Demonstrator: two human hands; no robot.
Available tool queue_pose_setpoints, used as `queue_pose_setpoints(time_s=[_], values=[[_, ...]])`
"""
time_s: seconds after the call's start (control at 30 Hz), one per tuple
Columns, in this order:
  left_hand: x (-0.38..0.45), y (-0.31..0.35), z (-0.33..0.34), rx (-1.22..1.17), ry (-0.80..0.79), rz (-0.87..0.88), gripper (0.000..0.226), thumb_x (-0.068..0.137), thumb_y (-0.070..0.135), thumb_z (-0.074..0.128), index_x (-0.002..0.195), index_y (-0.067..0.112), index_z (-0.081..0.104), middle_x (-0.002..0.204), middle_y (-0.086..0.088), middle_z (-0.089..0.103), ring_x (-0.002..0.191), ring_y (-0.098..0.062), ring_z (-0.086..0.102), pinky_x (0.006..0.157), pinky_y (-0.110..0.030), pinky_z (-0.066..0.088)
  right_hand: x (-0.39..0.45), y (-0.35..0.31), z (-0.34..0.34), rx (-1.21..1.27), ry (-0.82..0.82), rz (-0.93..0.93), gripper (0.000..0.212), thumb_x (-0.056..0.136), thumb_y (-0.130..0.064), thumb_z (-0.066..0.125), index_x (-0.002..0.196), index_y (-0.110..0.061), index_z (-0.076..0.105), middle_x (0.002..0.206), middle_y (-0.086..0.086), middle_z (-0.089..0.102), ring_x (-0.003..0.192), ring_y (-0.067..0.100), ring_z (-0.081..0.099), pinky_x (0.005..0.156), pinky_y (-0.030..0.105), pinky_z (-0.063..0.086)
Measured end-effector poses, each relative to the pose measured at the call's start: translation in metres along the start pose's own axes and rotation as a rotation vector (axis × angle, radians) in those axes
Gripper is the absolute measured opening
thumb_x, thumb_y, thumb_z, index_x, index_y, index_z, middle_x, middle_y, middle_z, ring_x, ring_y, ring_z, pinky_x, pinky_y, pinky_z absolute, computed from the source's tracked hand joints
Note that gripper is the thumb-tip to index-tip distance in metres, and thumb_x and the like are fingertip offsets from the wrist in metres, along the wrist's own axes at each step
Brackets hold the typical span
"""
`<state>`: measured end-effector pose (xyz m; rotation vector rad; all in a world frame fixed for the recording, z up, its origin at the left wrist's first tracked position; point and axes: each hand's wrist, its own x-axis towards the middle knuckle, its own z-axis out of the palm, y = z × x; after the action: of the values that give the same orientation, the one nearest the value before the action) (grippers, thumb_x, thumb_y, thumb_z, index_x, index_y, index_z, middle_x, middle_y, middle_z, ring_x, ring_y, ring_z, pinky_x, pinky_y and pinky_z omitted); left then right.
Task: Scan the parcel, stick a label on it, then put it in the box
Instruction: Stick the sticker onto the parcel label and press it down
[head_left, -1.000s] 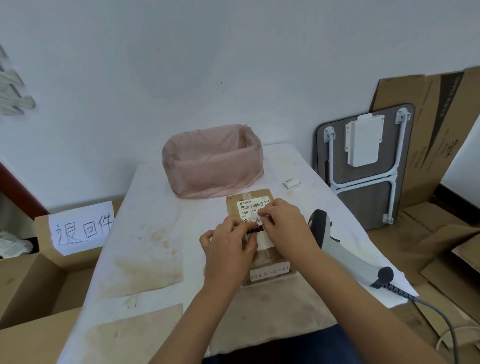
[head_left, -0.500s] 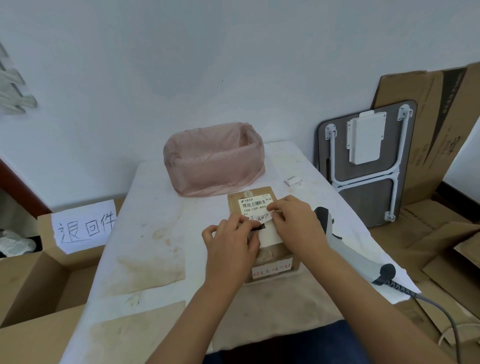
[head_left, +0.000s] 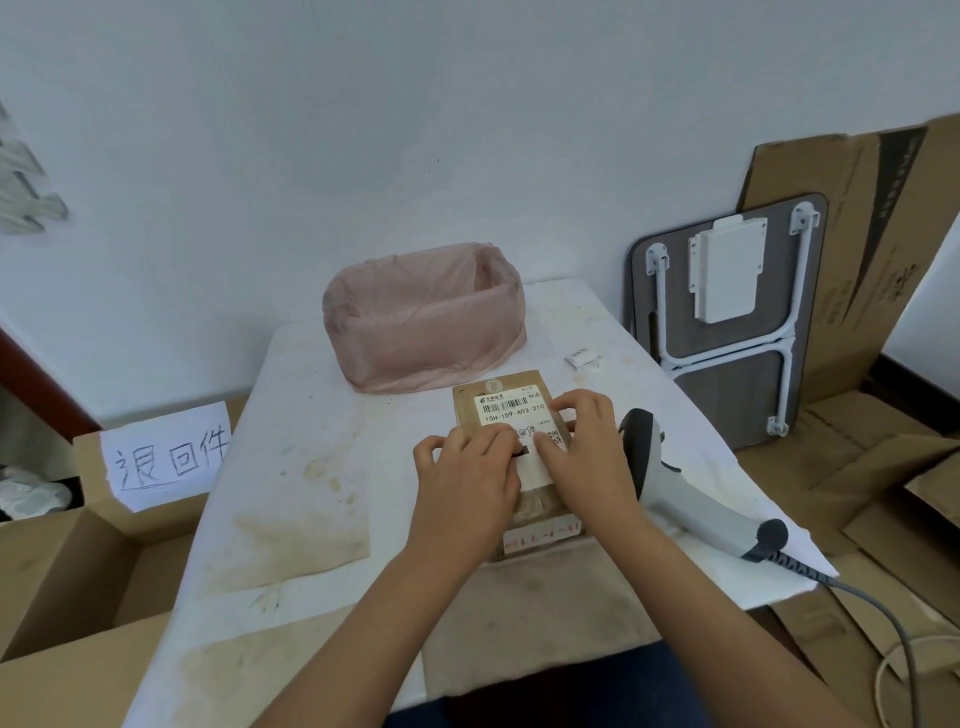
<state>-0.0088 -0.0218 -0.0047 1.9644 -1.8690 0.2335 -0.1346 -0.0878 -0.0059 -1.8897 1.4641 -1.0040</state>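
On stained table (head_left: 291, 467), both hands (head_left: 467, 483) (head_left: 587, 457) flat, pressing label (head_left: 524, 431) onto parcel (head_left: 511, 441) at centre; scanner (head_left: 691, 499) laid aside at 3 o'clock, so presumably scanned; boxing at 9 o'clock box (head_left: 78, 561) left.

Open tabletop (head_left: 311, 467) leftward (scanner (head_left: 691, 493) right)

One parcel (head_left: 498, 395), one scanner (head_left: 691, 499) — two hands (head_left: 467, 499).

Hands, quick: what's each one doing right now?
Left hand: fingers flat, pressing the label onto the parcel.
Right hand: same, gripping nothing.
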Motion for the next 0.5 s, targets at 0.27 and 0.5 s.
queue_pose_setpoints(time_s=[0.27, 0.5], values=[[0.005, -0.002, -0.004, -0.02, -0.124, -0.001, 0.021, 0.097, 0.026, 0.04, 0.113, 0.028, 0.054, 0.119, 0.016, 0.063, 0.102, -0.015, 0.052, 0.091, -0.035, 0.02, -0.002, 0.004, 0.001, 0.083, 0.008, 0.007, 0.031, 0.086, -0.018, 0.065, 0.114, -0.016, 0.05, 0.116, -0.008, 0.041, 0.103, 0.014, 0.055, 0.086, 0.033, 0.049], [0.009, -0.003, -0.009, -0.05, -0.163, -0.002, 0.024, 0.097, 0.028, 0.037, 0.115, 0.034, 0.051, 0.117, 0.017, 0.061, 0.104, -0.009, 0.05, 0.095, -0.033, 0.019, -0.002, 0.007, 0.003, 0.114, 0.019, 0.006, 0.029, 0.087, -0.016, 0.064, 0.113, -0.015, 0.05, 0.117, -0.006, 0.041, 0.1, 0.01, 0.052, 0.08, 0.022, 0.041]])
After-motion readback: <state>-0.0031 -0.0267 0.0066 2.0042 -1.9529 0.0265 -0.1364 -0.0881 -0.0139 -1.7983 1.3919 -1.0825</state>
